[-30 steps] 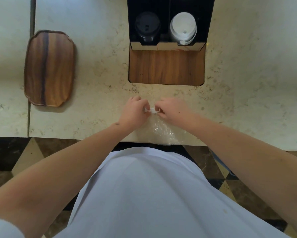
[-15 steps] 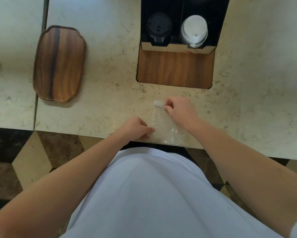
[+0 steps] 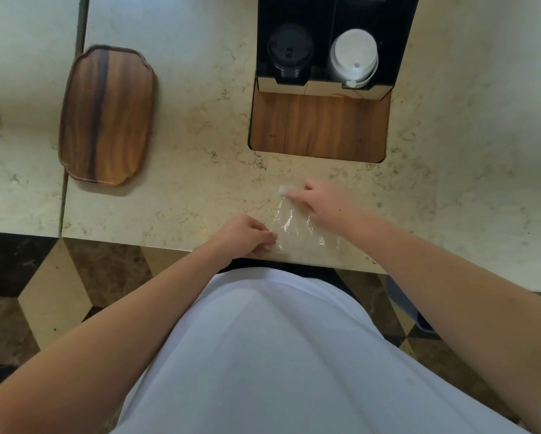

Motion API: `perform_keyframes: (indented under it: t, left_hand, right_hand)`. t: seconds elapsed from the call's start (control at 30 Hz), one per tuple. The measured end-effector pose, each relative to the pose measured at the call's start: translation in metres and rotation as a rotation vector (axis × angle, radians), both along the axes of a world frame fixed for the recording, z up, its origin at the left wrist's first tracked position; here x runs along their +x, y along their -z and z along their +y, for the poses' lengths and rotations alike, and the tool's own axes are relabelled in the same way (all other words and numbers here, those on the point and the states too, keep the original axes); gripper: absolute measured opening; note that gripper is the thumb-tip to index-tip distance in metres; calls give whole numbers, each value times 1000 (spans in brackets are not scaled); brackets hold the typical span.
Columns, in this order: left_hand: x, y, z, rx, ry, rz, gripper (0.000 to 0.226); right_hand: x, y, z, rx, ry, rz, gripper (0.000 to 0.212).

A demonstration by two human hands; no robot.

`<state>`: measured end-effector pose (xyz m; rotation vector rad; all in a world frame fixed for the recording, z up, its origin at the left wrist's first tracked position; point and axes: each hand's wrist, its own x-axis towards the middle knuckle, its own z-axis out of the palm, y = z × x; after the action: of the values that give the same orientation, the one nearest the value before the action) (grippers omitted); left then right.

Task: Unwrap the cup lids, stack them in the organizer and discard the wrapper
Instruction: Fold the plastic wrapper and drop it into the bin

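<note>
A clear plastic wrapper [image 3: 297,231] lies flat on the marble counter near its front edge, with a small white tab at its far end. My left hand [image 3: 247,235] pinches the wrapper's near left edge. My right hand [image 3: 324,203] presses the far end, fingers on the white tab. The black organizer [image 3: 400,42] stands at the back with a wooden base; a stack of black lids [image 3: 289,53] fills its left slot and a stack of white lids [image 3: 354,59] its right slot.
A wooden tray [image 3: 106,115] lies on the counter [image 3: 200,170] to the left. A seam runs between two counter slabs left of the tray. The counter's front edge is just below my hands, with patterned floor beneath.
One second ago both hands held the white tab together. My left hand has since slid down to the wrapper's near edge; the wrapper now lies stretched flat between both hands.
</note>
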<state>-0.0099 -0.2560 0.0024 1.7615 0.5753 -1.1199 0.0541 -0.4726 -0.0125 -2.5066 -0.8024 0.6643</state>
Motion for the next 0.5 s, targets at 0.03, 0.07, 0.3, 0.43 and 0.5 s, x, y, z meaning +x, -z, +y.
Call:
perform_keyframes:
  t: [0.03, 0.07, 0.3, 0.43, 0.5]
  left_hand:
    - [0, -1, 0, 2, -1, 2, 21]
    - [-1, -2, 1, 5, 1, 2, 20]
    - [-4, -5, -2, 52, 33, -22, 17]
    - [-2, -7, -5, 67, 109, -24, 16]
    - [3, -13, -5, 61, 202, -14, 14]
  right_hand:
    - [-1, 1, -1, -23, -23, -15, 46]
    - [-2, 1, -2, -50, -40, -29, 47]
    - [-7, 1, -2, -79, -60, -49, 47]
    - [-11, 0, -7, -95, -9, -51, 47]
    - [-13, 1, -9, -97, 14, -48, 49]
